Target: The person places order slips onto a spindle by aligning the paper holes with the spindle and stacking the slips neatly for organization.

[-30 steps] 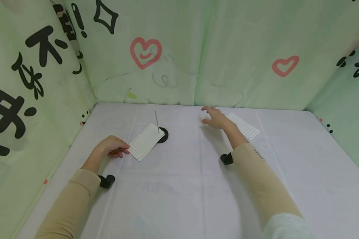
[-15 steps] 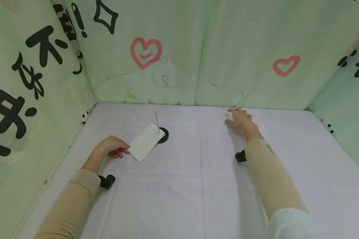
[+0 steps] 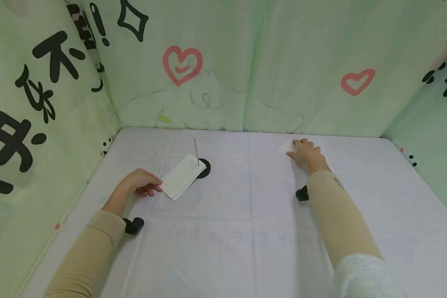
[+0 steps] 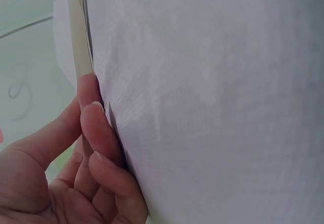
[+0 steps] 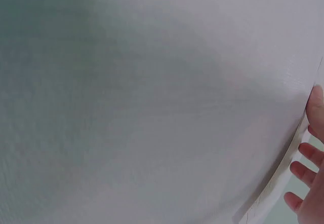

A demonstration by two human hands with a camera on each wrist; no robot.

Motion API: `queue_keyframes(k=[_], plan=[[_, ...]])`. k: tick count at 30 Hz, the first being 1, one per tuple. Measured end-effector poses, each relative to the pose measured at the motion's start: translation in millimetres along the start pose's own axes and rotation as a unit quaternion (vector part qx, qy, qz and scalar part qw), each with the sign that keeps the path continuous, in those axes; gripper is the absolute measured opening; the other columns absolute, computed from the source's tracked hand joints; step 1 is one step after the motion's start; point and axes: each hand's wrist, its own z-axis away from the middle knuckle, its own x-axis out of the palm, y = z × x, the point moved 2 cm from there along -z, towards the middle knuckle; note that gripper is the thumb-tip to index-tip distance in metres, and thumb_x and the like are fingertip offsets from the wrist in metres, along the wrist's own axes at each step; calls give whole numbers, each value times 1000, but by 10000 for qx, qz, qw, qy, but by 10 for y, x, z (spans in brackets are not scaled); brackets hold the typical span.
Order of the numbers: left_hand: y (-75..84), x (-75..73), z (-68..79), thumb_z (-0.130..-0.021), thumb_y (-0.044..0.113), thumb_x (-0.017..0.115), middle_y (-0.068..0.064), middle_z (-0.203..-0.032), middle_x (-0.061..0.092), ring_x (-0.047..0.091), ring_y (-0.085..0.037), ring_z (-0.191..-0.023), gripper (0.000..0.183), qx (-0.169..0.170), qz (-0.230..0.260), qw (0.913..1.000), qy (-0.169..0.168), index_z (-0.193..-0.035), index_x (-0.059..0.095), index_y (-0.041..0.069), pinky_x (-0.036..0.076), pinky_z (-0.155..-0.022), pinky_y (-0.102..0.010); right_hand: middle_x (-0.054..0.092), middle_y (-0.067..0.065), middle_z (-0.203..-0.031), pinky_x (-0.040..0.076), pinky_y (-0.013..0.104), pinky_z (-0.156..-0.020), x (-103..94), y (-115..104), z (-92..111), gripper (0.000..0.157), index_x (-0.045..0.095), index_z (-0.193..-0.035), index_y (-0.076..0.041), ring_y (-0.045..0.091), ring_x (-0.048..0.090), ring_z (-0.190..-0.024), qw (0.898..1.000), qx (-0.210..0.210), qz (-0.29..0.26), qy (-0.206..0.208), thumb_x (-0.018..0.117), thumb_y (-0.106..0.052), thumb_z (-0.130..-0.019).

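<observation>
A small stack of lined paper slips [image 3: 181, 177] is on a bill spike, whose thin metal rod [image 3: 196, 150] rises through their upper right end from a round black base [image 3: 205, 169]. My left hand [image 3: 140, 181] pinches the near left corner of these slips; the left wrist view shows thumb and fingers at their edge [image 4: 80, 36]. At the table's back right, my right hand [image 3: 308, 155] holds another lined paper slip [image 3: 287, 147], mostly hidden under it. Thumb and index finger meet at that slip's edge [image 5: 276, 176] in the right wrist view, the other fingers spread apart.
A white cloth covers the table [image 3: 216, 240]. Green printed curtains [image 3: 301, 49] stand behind it and at both sides, with the back one close beyond my right hand. Black wrist cameras [image 3: 134, 226] sit on both wrists.
My right hand moved right and came down over the slip at the back right, whose left end now shows shifted slightly left. My left hand and the spiked slips stayed still.
</observation>
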Motion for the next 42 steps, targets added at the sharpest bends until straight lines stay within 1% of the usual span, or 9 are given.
queue_keyframes(k=[4,9,13,16,20,23,31,36,42], plan=[[18,0,23,-89,20,58,8,-66,65,55,-4,-52,32,16,-25,10000,13,-109,58,-5,43,-52,-18,10,30,-142,7,65,-100,-1,2,-19,67,15,-143,1,49,6,-129,9999,-34,126,2,43,-37,-96],[29,-1,39,-88,20,60,6,-69,66,55,-4,-53,33,49,-51,10000,3,-109,58,-6,43,-52,-19,12,32,-140,2,64,-101,4,14,-41,66,19,-141,3,49,8,-128,9997,-109,167,116,46,-36,-95],[14,-16,35,-85,23,64,4,-70,67,56,-6,-53,32,107,-1,9999,-114,-103,61,-4,43,-52,-19,14,33,-139,2,64,-100,19,26,-55,65,22,-140,2,49,10,-127,9996,-108,154,207,48,-37,-94],[11,-22,37,-85,24,64,3,-70,68,57,-6,-54,33,130,-20,9998,-158,-102,61,-4,44,-53,-19,16,33,-138,2,64,-100,26,32,-58,63,24,-139,1,49,11,-127,9996,-80,122,249,48,-36,-94],[9,-9,30,-87,22,61,4,-71,67,56,-6,-54,34,36,-71,10000,-17,-108,59,-5,43,-54,-19,19,33,-136,0,64,-100,19,11,-42,60,28,-136,1,49,12,-126,9996,-51,26,272,49,-35,-94],[11,-2,29,-89,20,58,5,-70,67,56,-5,-54,33,32,-72,10000,43,-110,58,-6,43,-53,-19,21,32,-134,0,63,-100,10,-13,-26,57,29,-134,2,48,13,-125,9996,-24,-39,280,50,-34,-94],[7,-13,24,-90,20,58,7,-68,66,55,-5,-53,31,66,-74,9999,33,-109,58,-5,43,-52,-19,24,32,-130,4,63,-98,-6,-53,-9,51,32,-129,2,49,19,-121,9994,7,-24,350,50,-30,-94],[-2,-19,6,-90,18,57,6,-68,66,55,-5,-53,30,94,-59,9999,30,-108,58,-6,43,-52,-19,24,34,-131,4,63,-98,-7,-61,-18,54,28,-133,0,50,20,-120,9993,13,22,386,50,-31,-94],[0,-7,9,-90,19,58,7,-68,66,55,-4,-53,31,71,-81,9999,44,-109,58,-5,43,-52,-19,20,37,-134,2,65,-98,8,-46,-47,67,14,-143,-3,52,16,-123,9985,-87,276,471,51,-31,-94]])
